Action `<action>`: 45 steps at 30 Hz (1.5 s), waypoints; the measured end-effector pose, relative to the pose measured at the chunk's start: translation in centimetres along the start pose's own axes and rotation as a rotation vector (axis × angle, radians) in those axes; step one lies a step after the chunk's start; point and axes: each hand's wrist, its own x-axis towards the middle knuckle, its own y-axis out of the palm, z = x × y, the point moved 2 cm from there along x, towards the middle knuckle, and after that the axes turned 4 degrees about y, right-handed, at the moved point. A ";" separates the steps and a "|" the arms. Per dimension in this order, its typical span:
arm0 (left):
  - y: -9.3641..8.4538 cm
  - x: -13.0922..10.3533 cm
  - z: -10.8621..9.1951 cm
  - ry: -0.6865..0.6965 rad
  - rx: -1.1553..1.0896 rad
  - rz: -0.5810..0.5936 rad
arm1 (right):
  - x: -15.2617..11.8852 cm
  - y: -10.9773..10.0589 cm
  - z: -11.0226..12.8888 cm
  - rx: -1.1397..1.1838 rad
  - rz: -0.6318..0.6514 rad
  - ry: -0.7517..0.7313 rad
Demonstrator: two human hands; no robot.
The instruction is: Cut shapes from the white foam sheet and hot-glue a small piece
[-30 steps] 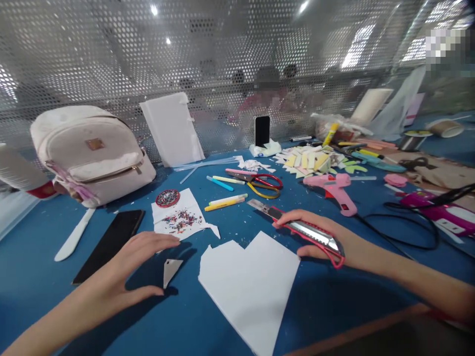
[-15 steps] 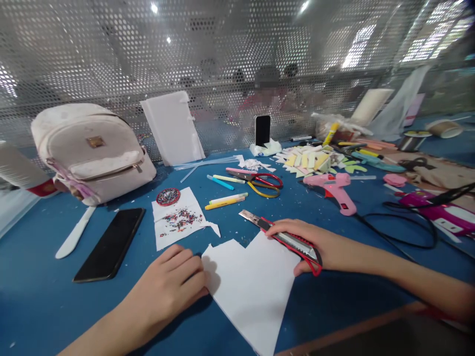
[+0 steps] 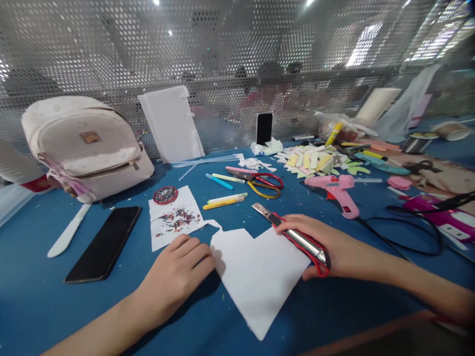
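Observation:
A white heart-shaped piece of paper or card (image 3: 256,277) lies before me, its point towards me. My left hand (image 3: 181,272) is at its left edge, fingers curled together; the fingertips seem to pinch that edge, the thumb hidden. My right hand (image 3: 311,242) is closed around a red and black utility knife (image 3: 302,241), its blade out and pointing up and left. The fingers of this hand also rest by the heart's upper right edge. Behind the left hand, a paper sheet (image 3: 158,242) carries colourful bits and a small round red-rimmed dish (image 3: 165,195).
A black phone (image 3: 106,242), a white plastic knife (image 3: 69,232) and a backpack (image 3: 92,148) are on the left. Pens (image 3: 224,201) and scissors (image 3: 265,184) lie ahead. On the right are paper scraps (image 3: 308,159), a pink glue gun (image 3: 337,190) and its cord (image 3: 404,251).
The heart-shaped paper has moved slightly right and turned so its whole point shows. Both hands have shifted right with it; the utility knife stays in the right hand. The camera view moved slightly.

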 end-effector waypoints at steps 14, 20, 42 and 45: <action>-1.1 -0.2 0.6 -0.047 -0.031 -0.082 | 0.8 0.6 -0.1 0.022 -0.031 0.002; -0.8 -0.4 -2.2 0.062 -0.124 -0.128 | 1.1 1.6 1.1 0.038 0.000 -0.084; 3.1 -0.9 -6.4 0.101 -0.283 0.032 | 3.0 0.9 4.0 0.514 -0.164 0.044; 1.7 -0.2 -6.1 0.117 -0.330 0.128 | 3.6 1.2 4.1 0.568 -0.142 0.033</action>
